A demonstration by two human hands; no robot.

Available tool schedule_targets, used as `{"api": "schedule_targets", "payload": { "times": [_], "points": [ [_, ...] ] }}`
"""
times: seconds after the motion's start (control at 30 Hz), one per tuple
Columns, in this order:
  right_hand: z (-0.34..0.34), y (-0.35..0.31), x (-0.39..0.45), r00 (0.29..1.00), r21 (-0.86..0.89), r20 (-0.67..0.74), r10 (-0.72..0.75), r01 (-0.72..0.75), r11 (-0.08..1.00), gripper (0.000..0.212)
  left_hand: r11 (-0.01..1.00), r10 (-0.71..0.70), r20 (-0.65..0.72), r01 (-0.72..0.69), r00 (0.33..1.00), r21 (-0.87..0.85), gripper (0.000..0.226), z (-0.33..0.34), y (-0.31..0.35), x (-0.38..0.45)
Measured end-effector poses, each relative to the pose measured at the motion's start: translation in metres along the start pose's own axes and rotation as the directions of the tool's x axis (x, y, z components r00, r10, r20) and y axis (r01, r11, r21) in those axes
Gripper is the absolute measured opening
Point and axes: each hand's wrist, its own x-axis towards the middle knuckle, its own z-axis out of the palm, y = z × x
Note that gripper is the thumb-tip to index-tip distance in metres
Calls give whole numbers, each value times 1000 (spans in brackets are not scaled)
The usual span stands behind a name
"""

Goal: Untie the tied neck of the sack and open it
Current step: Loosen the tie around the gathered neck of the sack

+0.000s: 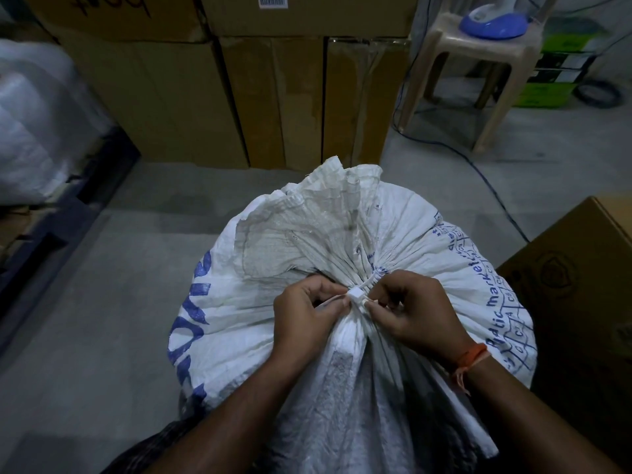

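Note:
A full white woven sack (pixel 427 241) with blue print stands on the floor in front of me. Its neck is gathered tight and bound by a white plastic tie (pixel 355 296) with a small square head. The loose top of the sack fans out behind the tie. My left hand (pixel 304 316) pinches the tie's tail on the left of the head. My right hand (pixel 410 309), with an orange thread at the wrist, pinches the tie just right of the head. Both hands press against the gathered neck.
Tall cardboard boxes (pixel 239 90) stand stacked behind the sack. Another cardboard box (pixel 581 275) sits close on the right. A beige plastic stool (pixel 478 63) carries a blue and white object. A cable (pixel 478 172) runs over the grey floor. Wrapped white bundles (pixel 30 124) lie at the left.

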Motion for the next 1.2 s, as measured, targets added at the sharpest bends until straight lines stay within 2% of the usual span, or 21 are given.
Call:
{"api": "schedule_targets", "payload": {
  "times": [0.2,0.4,0.6,0.77,0.87,1.2],
  "points": [
    [-8,-1,0,1000,-9,-2,-19,19,1000,15,1000,1,-4,-1,1000,4,10,0,3,0],
    [-2,-1,3,1000,-17,-16,-23,22,1000,24,1000,-18,28,18,999,-10,12,0,5,1],
    [2,-1,2,1000,-11,-5,-11,11,1000,12,1000,-11,25,11,1000,-11,13,-1,6,1],
    [-4,-4,-1,999,59,42,33,-36,998,14,1000,-8,21,8,1000,-12,12,0,7,1],
    [-12,-5,-3,998,46,62,33,-36,998,11,1000,-3,19,3,1000,-8,12,-1,6,3],
    [-2,-9,2,1000,4,10,14,-14,1000,9,1000,-8,25,8,1000,-1,12,-2,7,3]
  ]
}}
